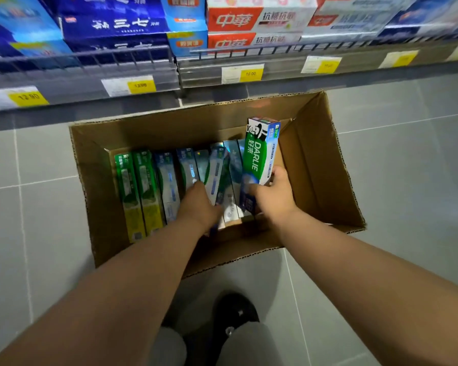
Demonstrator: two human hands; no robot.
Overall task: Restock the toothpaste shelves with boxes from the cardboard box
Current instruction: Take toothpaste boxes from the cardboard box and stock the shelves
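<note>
Restocking is unfinished: toothpaste boxes (148, 186) line your cardboard box (328, 167). Your right hand (273, 192) grips a Darlie box (259, 151); left hand (198, 204), hold unclear.

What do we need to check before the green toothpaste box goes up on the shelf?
1. Right hand grips the green Darlie box near its lower end: ok.
2. Green Darlie box free of the other boxes: not ok, its lower end sits among them.
3. Left hand holding anything: cannot tell, its fingers are hidden among the boxes.
4. Way out of the cardboard box: ok, its top is open.
5. Free spot on the shelf: cannot tell, the part in view looks full.
</note>
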